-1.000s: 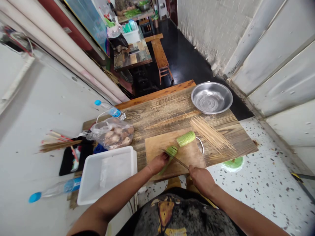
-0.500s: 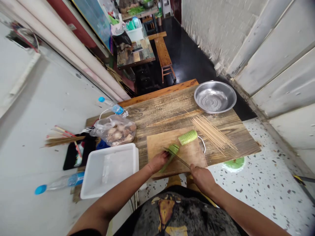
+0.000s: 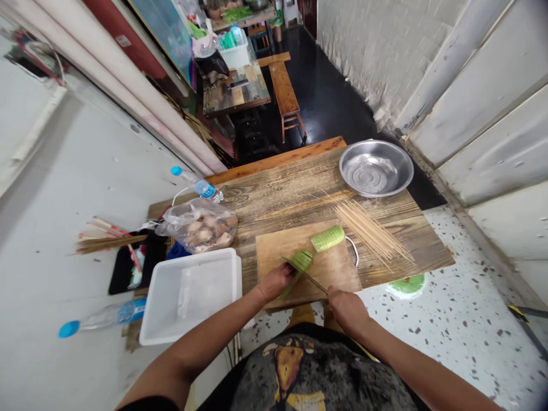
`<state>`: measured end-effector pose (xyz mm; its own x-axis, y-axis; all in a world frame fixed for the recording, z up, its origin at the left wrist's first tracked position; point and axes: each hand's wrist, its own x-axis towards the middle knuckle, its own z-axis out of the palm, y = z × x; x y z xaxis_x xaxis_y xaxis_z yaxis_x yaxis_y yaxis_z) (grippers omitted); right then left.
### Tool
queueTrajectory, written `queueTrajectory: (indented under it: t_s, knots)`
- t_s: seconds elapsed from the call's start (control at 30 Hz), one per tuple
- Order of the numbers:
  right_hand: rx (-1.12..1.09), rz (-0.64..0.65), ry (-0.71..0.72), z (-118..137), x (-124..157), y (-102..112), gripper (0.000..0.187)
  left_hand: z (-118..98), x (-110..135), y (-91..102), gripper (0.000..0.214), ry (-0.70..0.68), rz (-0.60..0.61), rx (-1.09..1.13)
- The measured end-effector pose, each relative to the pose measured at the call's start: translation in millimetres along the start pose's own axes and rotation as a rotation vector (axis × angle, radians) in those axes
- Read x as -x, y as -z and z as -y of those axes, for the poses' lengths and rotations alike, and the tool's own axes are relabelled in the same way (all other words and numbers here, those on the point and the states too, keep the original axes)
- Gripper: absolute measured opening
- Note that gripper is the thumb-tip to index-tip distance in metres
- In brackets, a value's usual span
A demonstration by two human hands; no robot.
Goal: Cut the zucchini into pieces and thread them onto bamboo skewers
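Note:
My left hand point(image 3: 276, 281) presses its fingers on a long green vegetable point(image 3: 294, 278), cucumber-like, lying on the wooden cutting board point(image 3: 274, 245). Its far end is cut into thin slices. In my right hand point(image 3: 347, 308) is the handle of a knife point(image 3: 314, 282); the thin blade runs up and left across the vegetable, close to the left fingertips. A second block of pale green slices point(image 3: 327, 238) stands in a row on the board's far right part. My left fingertips are partly hidden behind the blade and the vegetable.
Bamboo skewers point(image 3: 370, 228) lie right of the board, below a steel basin point(image 3: 377, 168). To the left are a white plastic tub point(image 3: 192, 297), a bag of mushrooms point(image 3: 201, 228) and water bottles point(image 3: 199, 184). Beyond the wooden table point(image 3: 274, 194) stands a bench point(image 3: 283, 91).
My right hand and the knife handle have shifted slightly left. The blade lies at a slightly different place over the sliced end. My left hand stays on the vegetable.

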<state>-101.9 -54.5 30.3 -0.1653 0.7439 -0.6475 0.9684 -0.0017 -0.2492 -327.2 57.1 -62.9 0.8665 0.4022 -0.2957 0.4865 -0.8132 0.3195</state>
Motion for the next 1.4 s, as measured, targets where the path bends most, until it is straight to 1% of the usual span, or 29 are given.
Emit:
queueTrajectory:
  t_s: [0.1, 0.23, 0.37, 0.43, 0.57, 0.73, 0.87, 0.97, 1.17, 1.3, 1.4]
  knots:
    - [0.001, 0.01, -0.019, -0.5, -5.5, -5.2, 0.032, 1.3, 1.2, -4.6, 0.033, -0.004, -0.031, 0.04]
    - [0.007, -0.004, -0.008, 2.4, 1.9, -0.6, 0.031, 1.4, 4.1, -11.8, 0.035, 0.007, -0.092, 0.066]
    - [0.02, -0.025, -0.007, 8.9, 15.4, 5.5, 0.031, 2.2, 6.4, -16.2, 0.035, 0.063, -0.039, 0.054]
    - [0.022, -0.023, -0.005, 11.6, 18.9, 5.9, 0.031, 3.0, 7.6, -17.3, 0.034, 0.062, -0.018, 0.042]
    - [0.018, -0.016, -0.004, 13.4, 19.1, 4.2, 0.031, 3.7, 9.9, -19.7, 0.034, 0.039, -0.06, 0.067]
    - [0.012, 0.004, -0.017, 12.5, 11.9, 2.6, 0.03, 2.9, 11.4, -21.8, 0.035, 0.061, -0.087, 0.118]
    - [0.011, 0.029, -0.051, 12.1, 2.3, -2.3, 0.029, -0.2, 13.1, -18.9, 0.036, 0.06, -0.093, 0.163]
    - [0.017, 0.024, -0.058, 11.6, -0.6, -7.1, 0.029, -3.7, 14.9, -16.3, 0.035, 0.071, -0.107, 0.196]
    - [0.04, -0.021, -0.018, 14.6, 11.2, -8.0, 0.027, -6.1, 16.9, -16.1, 0.035, 0.107, -0.124, 0.22]
    - [0.052, -0.021, 0.002, 19.3, 18.9, -4.0, 0.026, -4.2, 17.9, -19.5, 0.035, 0.135, -0.101, 0.223]
    - [0.055, -0.015, 0.006, 21.3, 20.3, -0.6, 0.026, -2.8, 19.0, -22.8, 0.035, 0.147, -0.124, 0.251]
